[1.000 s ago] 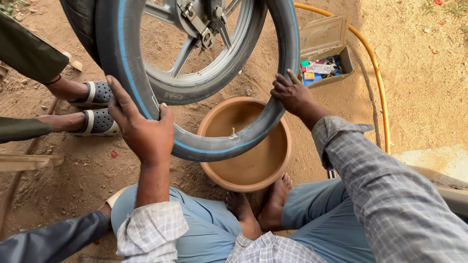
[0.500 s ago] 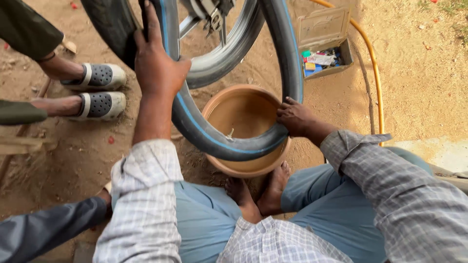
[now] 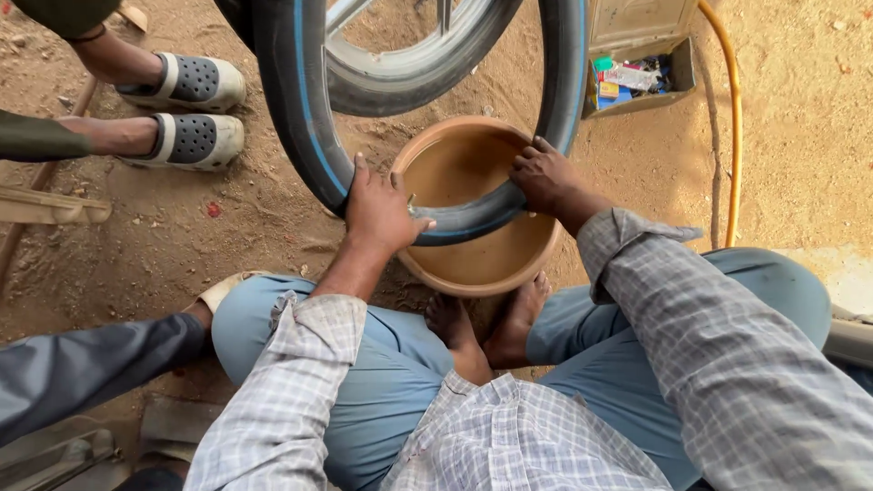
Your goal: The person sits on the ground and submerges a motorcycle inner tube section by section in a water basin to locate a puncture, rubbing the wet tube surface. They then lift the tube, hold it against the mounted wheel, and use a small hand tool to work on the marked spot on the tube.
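Your left hand (image 3: 380, 211) is clamped over the black inner tube (image 3: 309, 118), palm pressing down on the rubber where its lowest curve crosses the near-left rim of the brown basin (image 3: 473, 273), fingers spread across the top and thumb pointing toward the middle. Your right hand (image 3: 544, 177) grips that same tube on the other side, fingers curled over the rubber just above the basin's right half. Between your two hands the tube dips into the basin, which sits on the dirt right in front of your bare feet (image 3: 486, 323), toes touching its near edge. The tube carries a thin blue stripe along its length and loops up and away out of the top of the view, with a grey alloy wheel (image 3: 400, 64) standing behind it. Over on the left, another person's feet in grey perforated clogs (image 3: 186, 114) rest on the sandy ground, well apart from the basin. Top right, an open box of small colourful items (image 3: 637, 77) sits beside a yellow hose (image 3: 732, 127) running down the ground.
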